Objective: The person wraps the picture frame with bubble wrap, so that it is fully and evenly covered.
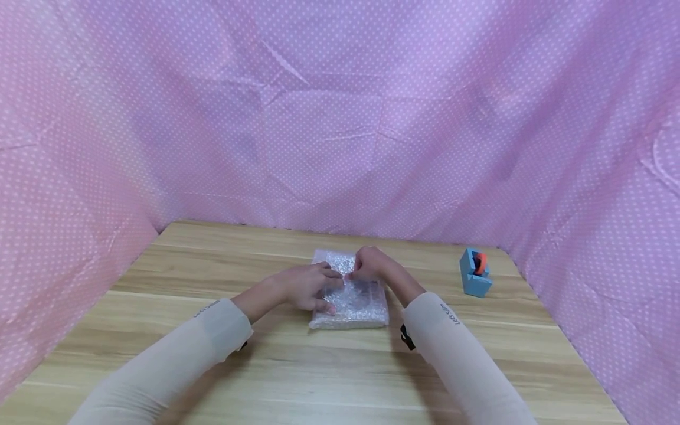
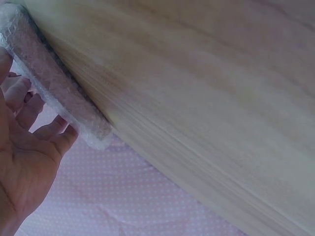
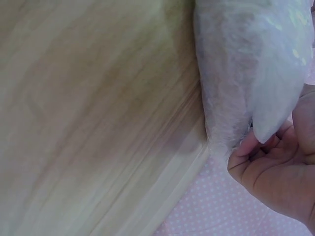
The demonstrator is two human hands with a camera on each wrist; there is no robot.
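Observation:
A flat package in clear bubble wrap (image 1: 353,310) lies on the wooden table in the head view. My left hand (image 1: 307,287) rests on its left side, fingers spread over the top. On the package's upper right is my right hand (image 1: 370,264), fingers curled in on the wrap. The right wrist view shows a loose flap of bubble wrap (image 3: 275,93) at the curled fingers of the right hand (image 3: 275,172). In the left wrist view, the left hand's (image 2: 34,152) fingers reach along the wrapped edge of the package (image 2: 59,81). What lies inside the wrap is obscured.
A light blue tape dispenser (image 1: 476,284) with an orange ring (image 1: 480,263) stands at the right of the wooden table (image 1: 297,378). Pink polka-dot cloth (image 1: 319,147) hangs behind the table and along both sides.

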